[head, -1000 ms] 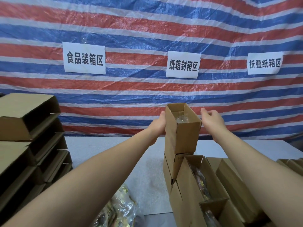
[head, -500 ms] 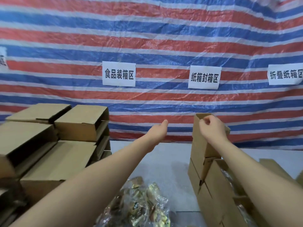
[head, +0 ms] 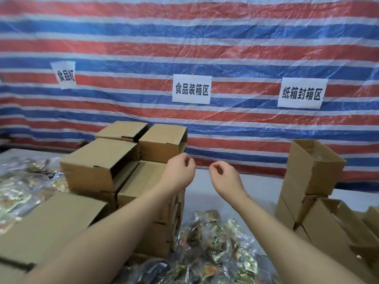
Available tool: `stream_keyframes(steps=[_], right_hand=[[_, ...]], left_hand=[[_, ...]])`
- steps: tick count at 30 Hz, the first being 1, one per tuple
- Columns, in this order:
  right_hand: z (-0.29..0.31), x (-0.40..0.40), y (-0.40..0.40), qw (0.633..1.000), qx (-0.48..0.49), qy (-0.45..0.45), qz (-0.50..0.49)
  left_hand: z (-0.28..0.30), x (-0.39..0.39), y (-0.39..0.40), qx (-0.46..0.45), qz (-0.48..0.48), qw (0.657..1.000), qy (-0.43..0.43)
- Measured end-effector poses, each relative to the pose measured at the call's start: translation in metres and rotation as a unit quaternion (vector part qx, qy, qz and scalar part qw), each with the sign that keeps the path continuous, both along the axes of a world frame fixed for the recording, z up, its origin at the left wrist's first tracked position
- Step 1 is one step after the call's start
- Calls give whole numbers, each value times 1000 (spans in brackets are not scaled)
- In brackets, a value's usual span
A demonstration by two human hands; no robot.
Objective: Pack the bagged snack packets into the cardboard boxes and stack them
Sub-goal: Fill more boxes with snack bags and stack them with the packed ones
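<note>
My left hand [head: 178,173] and my right hand [head: 224,176] hover side by side above the table, fingers loosely curled, holding nothing. Left of them stands a stack of empty cardboard boxes [head: 102,162] lying on their sides. At the right, a packed open-topped box [head: 313,165] sits on top of a stack of filled boxes [head: 332,226]; clear plastic shows inside it. Below my hands lies a heap of bagged snack packets [head: 213,242] in clear wrap.
More snack packets [head: 22,181] lie at the far left on the grey table [head: 262,187]. A striped red, blue and white tarp [head: 205,48] with white paper signs hangs behind the table. Boxes crowd both sides.
My view has swung left. Both hands left the top box of the right stack and drew together toward the middle; the empty box stack now sits nearer the centre.
</note>
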State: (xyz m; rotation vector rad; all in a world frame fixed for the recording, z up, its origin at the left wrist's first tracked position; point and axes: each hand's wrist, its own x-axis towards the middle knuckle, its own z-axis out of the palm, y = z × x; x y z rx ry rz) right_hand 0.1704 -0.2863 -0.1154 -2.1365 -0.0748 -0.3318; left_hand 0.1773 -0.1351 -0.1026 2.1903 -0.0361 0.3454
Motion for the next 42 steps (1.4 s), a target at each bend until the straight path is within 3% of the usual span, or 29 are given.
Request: stream_keyframes(steps=[3,5,8,10,17,24,31,36,39,42], right_hand=[[4,7,47,997,-24,16,65],[6,11,73,993,-45,22,103],[8,13,97,988,-76,16,134],[8,15,105,986,-90,12,141],[14,21,114,989,-73,15,126],[72,29,118,987,-100,-44,121],[135,10,79,938,-301,-136,105],[114,-25,14,916,-380,-122,44],[65,-58,-29,916,-393,-75,37],[-7,-95,-67,908,-417,29,30]], left_hand=[[8,4,70,182,112,976,-44],[7,9,118,295,164,941,9],[-3,15,171,400,216,885,98],[-10,19,189,425,226,869,113],[-5,10,190,444,211,864,104],[87,-31,166,455,180,870,61],[150,-65,120,330,14,943,-35],[122,-66,73,283,-89,955,-11],[64,-77,34,223,-153,962,21],[-15,-99,-4,199,-217,951,96]])
